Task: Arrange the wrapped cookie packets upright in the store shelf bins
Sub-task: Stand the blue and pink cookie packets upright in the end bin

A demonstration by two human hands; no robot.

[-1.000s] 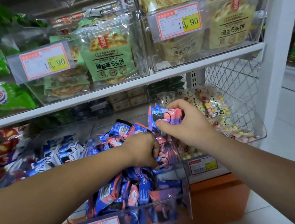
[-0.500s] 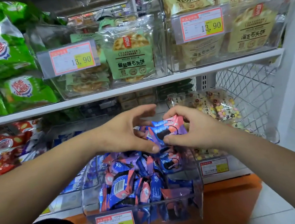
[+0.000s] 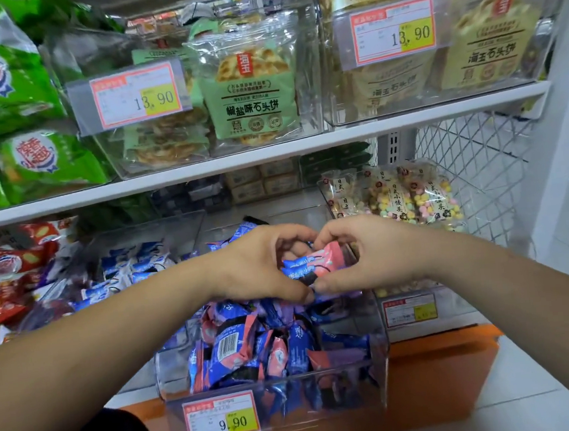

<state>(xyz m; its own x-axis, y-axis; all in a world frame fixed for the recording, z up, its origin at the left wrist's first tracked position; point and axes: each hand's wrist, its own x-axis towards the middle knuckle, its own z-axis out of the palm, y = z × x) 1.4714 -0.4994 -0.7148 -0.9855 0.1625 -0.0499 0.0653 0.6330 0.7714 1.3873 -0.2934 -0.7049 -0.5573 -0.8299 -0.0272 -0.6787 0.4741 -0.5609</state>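
A clear plastic bin (image 3: pixel 381 378) on the lower shelf is pulled forward and holds several blue-and-pink wrapped cookie packets (image 3: pixel 240 353), lying jumbled. Above the bin, my left hand (image 3: pixel 256 266) and my right hand (image 3: pixel 375 252) meet and together pinch a small stack of blue-and-pink packets (image 3: pixel 315 264). Thumbs sit below the stack and fingers curl over its top. The stack's far side is hidden by my fingers.
A bin of white-and-blue packets (image 3: pixel 126 273) stands to the left, a bin of pastel candy bags (image 3: pixel 412 200) to the right. The upper shelf edge (image 3: pixel 271 154) carries bins of green and yellow biscuit bags. A wire mesh panel (image 3: pixel 477 150) closes the right end.
My left hand left the packets in the bin, rose and joined my right hand on the held stack. Both hands now close more tightly round it.
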